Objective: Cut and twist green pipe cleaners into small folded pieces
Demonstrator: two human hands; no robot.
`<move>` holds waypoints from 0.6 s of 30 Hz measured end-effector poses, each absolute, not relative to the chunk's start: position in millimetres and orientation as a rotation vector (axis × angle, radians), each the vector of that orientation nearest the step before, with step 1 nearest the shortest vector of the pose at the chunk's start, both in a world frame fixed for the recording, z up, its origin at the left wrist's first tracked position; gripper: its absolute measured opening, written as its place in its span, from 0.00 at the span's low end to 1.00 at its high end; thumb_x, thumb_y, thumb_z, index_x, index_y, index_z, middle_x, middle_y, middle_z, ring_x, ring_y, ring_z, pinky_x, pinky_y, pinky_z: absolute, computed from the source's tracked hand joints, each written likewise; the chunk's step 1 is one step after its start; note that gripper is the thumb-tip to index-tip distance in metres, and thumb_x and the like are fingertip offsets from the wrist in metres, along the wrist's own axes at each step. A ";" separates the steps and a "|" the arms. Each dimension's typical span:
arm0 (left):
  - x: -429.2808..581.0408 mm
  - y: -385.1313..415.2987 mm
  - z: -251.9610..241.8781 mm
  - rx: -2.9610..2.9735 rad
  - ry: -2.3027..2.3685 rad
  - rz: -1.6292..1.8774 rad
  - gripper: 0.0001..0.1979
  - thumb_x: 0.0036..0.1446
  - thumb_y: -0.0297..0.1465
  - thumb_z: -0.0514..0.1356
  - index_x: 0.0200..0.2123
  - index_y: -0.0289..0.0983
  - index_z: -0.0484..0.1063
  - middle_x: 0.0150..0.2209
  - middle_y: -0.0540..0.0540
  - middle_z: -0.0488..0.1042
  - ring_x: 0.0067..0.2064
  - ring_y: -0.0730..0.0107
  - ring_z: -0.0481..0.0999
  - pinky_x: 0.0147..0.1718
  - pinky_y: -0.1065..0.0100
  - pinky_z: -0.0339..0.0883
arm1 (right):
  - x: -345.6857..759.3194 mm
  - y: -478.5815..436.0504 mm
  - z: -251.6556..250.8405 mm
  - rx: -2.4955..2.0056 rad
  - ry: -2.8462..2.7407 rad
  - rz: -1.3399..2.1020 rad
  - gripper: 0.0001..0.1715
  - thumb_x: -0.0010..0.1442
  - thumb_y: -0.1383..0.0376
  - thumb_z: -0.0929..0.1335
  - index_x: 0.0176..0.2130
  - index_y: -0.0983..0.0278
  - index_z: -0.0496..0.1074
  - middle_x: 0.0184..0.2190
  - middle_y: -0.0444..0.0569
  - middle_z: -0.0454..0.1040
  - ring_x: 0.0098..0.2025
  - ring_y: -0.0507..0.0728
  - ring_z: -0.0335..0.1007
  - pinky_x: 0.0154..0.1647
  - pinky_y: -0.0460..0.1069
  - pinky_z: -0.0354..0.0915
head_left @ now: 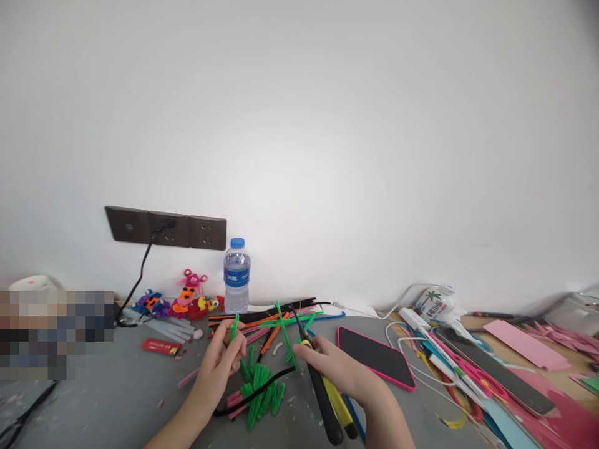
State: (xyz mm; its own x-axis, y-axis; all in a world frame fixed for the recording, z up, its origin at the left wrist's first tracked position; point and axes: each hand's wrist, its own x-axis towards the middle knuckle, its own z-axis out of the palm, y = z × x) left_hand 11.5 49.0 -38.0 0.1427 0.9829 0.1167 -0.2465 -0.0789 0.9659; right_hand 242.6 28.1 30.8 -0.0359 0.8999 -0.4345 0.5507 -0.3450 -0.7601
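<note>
My left hand (223, 355) is closed, pinching a short green pipe cleaner (235, 325) upright between thumb and fingers. Black-and-yellow-handled pliers (322, 399) lie in the grip of my right hand (334, 365), their narrow dark jaws pointing away toward the wall. A long green pipe cleaner (283, 327) stands up beside those jaws, at the fingertips of the right hand. Between and below both hands is a pile of folded green pipe cleaner pieces (257, 390), with pink ones under it and a black pipe cleaner (255, 394) across it.
Behind the hands lie loose coloured pipe cleaners (262, 317) and a water bottle (236, 277). Small fuzzy figures (188, 293), glue sticks (171, 328) and a red lighter (160, 347) are at left. A pink-edged phone (375, 357), white cables and scissors (482, 378) are at right.
</note>
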 end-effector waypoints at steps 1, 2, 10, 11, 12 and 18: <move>11.9 49.2 -37.6 1.151 0.858 1.274 0.16 0.58 0.46 0.58 0.42 0.41 0.64 0.25 0.57 0.64 0.19 0.79 0.52 0.17 0.75 0.46 | 242.6 28.0 29.1 -1.913 -1.541 1.377 0.25 0.51 0.43 0.67 0.33 0.62 0.66 0.25 0.46 0.71 0.30 0.59 0.69 0.32 0.50 0.59; 12.3 49.4 -37.3 1.140 0.850 1.280 0.16 0.58 0.46 0.57 0.41 0.41 0.64 0.25 0.57 0.64 0.19 0.79 0.52 0.17 0.75 0.46 | 242.5 28.0 27.3 -1.950 -1.546 1.426 0.24 0.52 0.44 0.68 0.32 0.62 0.65 0.23 0.45 0.71 0.26 0.58 0.68 0.28 0.50 0.59; 11.9 51.6 -38.2 1.215 0.892 1.282 0.16 0.61 0.45 0.54 0.31 0.39 0.65 0.22 0.57 0.63 0.18 0.80 0.55 0.18 0.75 0.48 | 238.6 30.6 22.9 -2.082 -1.547 1.441 0.04 0.59 0.66 0.62 0.31 0.60 0.59 0.14 0.36 0.63 0.13 0.49 0.55 0.16 0.45 0.51; 11.7 51.7 -38.5 1.235 0.902 1.278 0.16 0.61 0.45 0.54 0.31 0.39 0.66 0.22 0.56 0.63 0.19 0.79 0.56 0.18 0.75 0.49 | 238.4 30.9 23.2 -2.088 -1.556 1.439 0.05 0.59 0.67 0.62 0.31 0.60 0.59 0.13 0.36 0.63 0.12 0.49 0.55 0.16 0.45 0.50; 11.6 51.7 -38.7 1.252 0.911 1.274 0.15 0.61 0.45 0.55 0.31 0.39 0.66 0.22 0.56 0.64 0.19 0.78 0.57 0.18 0.75 0.51 | 238.2 31.2 23.2 -2.086 -1.560 1.434 0.05 0.59 0.67 0.62 0.30 0.60 0.59 0.13 0.36 0.62 0.12 0.49 0.54 0.16 0.44 0.50; 11.9 51.3 -39.5 1.279 0.891 1.246 0.12 0.62 0.42 0.55 0.35 0.39 0.66 0.25 0.53 0.69 0.23 0.73 0.66 0.21 0.72 0.60 | 239.2 33.3 13.6 -2.072 -1.488 1.442 0.09 0.59 0.62 0.62 0.27 0.61 0.60 0.13 0.40 0.66 0.14 0.52 0.61 0.17 0.46 0.53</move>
State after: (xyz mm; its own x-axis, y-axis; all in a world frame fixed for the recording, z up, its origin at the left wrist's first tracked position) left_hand 11.9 51.3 -39.5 0.1682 0.9730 0.1579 -0.1650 -0.1302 0.9777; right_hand 239.2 33.3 13.6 0.0111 0.8133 -0.5818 0.6068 -0.4679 -0.6425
